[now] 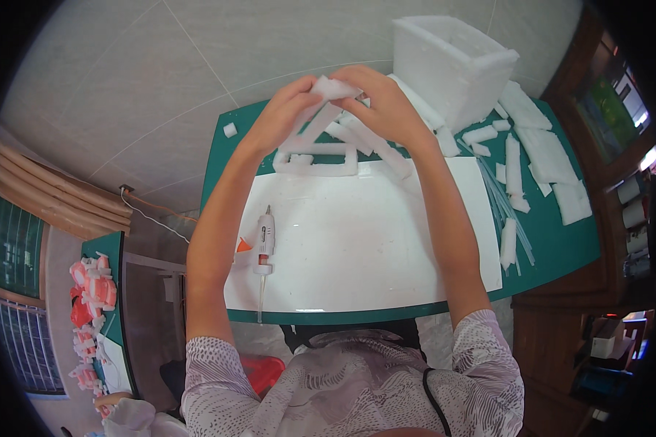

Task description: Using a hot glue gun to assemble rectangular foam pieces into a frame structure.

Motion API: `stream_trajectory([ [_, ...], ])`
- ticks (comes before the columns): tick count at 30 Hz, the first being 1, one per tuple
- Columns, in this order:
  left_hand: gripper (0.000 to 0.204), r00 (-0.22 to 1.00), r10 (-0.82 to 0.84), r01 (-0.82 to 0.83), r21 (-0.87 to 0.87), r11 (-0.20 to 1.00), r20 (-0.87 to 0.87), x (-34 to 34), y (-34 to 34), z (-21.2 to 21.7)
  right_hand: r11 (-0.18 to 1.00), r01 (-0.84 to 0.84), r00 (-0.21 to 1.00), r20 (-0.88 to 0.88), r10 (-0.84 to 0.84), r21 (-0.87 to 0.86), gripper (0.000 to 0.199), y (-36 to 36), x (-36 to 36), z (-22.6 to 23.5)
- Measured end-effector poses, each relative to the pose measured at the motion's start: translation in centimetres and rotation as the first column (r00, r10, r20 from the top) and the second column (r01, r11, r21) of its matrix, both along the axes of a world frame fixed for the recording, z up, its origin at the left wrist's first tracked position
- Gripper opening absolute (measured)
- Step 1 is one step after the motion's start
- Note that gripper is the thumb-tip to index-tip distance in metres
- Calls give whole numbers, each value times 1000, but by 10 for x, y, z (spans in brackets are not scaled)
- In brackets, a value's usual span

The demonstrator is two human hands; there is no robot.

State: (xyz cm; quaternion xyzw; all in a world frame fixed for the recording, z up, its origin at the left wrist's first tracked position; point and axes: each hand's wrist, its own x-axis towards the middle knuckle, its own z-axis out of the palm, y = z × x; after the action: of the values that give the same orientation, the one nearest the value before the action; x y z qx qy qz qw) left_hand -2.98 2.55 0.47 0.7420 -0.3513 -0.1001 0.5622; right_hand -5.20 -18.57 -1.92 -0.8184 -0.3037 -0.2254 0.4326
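Note:
Both arms reach to the far side of the table. Between the fingertips of my left hand and my right hand is a small white foam piece, gripped from its two sides. Below it stands a frame of white foam strips, its lower bar resting by the board's far edge; my hands partly cover its upper part, so I cannot tell whether the held piece is joined to it. A white glue gun lies on the white board near my left forearm, a clear glue stick protruding from its rear.
A large white foam box stands at the back right. Foam slabs and clear glue sticks are spread over the green table's right side. A small foam cube sits at the far left. Another table holds red and white pieces.

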Motion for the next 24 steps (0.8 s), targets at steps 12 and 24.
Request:
stream_trajectory([
  [12, 32, 965, 254, -256, 9, 967, 67, 12, -34, 17, 960, 271, 888, 366, -279, 74, 32, 3, 10, -8],
  [24, 25, 979, 181, -181, -10, 983, 94, 22, -37, 6, 916, 384, 749, 542, -381, 113, 41, -4, 29, -23],
])
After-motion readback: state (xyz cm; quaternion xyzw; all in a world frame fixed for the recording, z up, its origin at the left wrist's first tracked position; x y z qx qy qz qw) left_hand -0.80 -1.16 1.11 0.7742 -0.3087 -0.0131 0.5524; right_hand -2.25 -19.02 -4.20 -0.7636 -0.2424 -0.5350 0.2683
